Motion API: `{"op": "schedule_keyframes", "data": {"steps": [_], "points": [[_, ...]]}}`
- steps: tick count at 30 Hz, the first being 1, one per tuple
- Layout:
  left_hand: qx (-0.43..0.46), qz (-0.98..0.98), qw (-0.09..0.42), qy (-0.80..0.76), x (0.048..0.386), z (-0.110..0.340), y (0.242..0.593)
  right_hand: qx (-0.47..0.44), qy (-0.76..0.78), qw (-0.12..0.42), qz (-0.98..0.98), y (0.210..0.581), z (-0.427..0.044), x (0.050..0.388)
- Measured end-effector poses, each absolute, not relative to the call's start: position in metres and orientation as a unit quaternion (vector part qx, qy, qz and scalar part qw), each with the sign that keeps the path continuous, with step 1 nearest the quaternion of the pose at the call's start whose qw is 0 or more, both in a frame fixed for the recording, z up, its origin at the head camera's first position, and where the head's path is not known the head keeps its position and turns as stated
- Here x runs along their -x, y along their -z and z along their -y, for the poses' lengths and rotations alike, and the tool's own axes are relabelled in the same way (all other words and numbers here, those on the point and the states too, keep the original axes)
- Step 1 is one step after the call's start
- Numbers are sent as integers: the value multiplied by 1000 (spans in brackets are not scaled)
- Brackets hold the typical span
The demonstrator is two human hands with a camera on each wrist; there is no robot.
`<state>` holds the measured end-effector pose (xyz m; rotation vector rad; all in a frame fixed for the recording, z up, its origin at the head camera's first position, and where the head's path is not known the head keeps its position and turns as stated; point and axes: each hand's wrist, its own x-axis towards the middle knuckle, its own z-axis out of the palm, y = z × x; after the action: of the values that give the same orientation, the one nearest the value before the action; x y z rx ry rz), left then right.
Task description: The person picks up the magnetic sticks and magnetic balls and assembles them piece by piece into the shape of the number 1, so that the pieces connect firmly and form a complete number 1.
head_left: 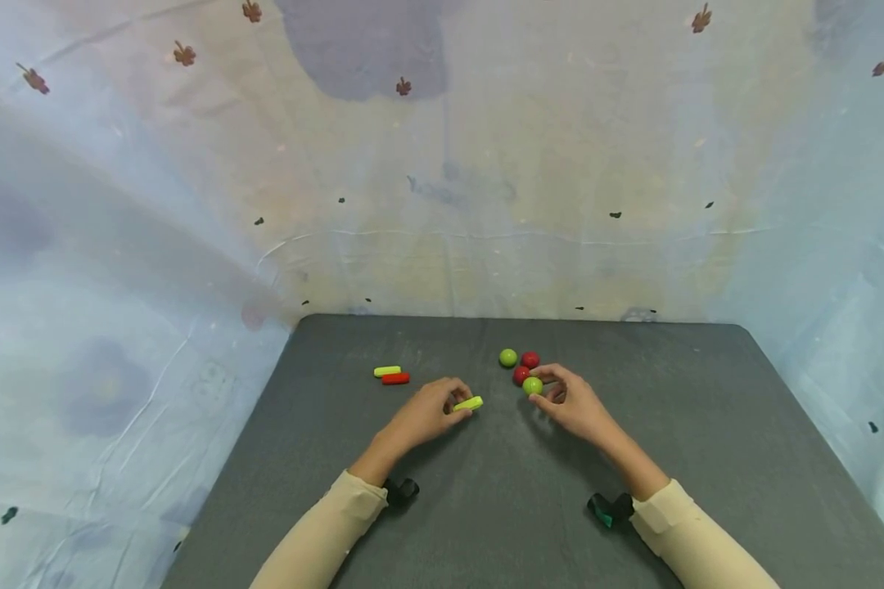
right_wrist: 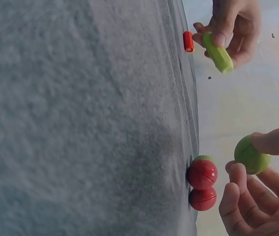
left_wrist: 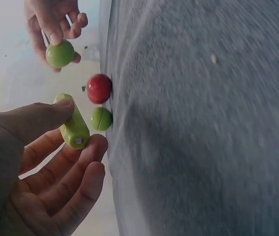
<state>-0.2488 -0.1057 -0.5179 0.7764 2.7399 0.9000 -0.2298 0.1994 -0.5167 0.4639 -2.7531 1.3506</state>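
Note:
My left hand (head_left: 426,413) pinches a short yellow-green stick (head_left: 468,403) between thumb and fingers, raised above the table. In the left wrist view the stick (left_wrist: 74,123) shows a small pale spot on its end. My right hand (head_left: 578,409) pinches a green ball (head_left: 533,386), also held up off the surface; a seam shows on that ball (right_wrist: 251,154) in the right wrist view. Just beyond it, two red balls (head_left: 530,360) and another green ball (head_left: 508,357) sit close together on the table.
A second yellow-green stick (head_left: 387,371) and a red stick (head_left: 395,379) lie side by side, left of the balls. The dark grey table (head_left: 501,523) ends at a patterned sheet (head_left: 530,180) hanging behind. Each wrist wears a black strap-mounted device (head_left: 610,509).

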Motion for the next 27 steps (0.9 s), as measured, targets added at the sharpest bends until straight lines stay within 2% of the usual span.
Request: {"op": "schedule_keyframes", "data": {"steps": [27], "points": [[-290, -907, 80, -295, 245, 68, 522, -199, -464, -3, 863, 528, -191, 218]]}}
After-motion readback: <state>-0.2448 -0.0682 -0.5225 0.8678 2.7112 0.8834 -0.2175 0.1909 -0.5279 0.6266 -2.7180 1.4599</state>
